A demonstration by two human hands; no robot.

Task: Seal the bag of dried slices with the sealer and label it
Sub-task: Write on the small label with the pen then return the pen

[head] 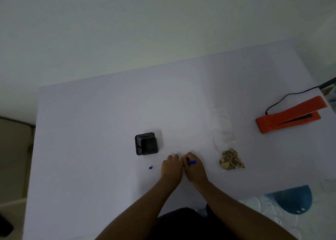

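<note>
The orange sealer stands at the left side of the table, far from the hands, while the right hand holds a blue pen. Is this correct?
Not quite. The head view shows the orange sealer at the right side of the table, not the left. The rest holds: it stands far from the hands, and the right hand holds a blue pen.

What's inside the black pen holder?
The black pen holder looks empty: only dark mesh walls and floor show. The near wall hides part of the floor, so something small lying there can't be ruled out.
</note>
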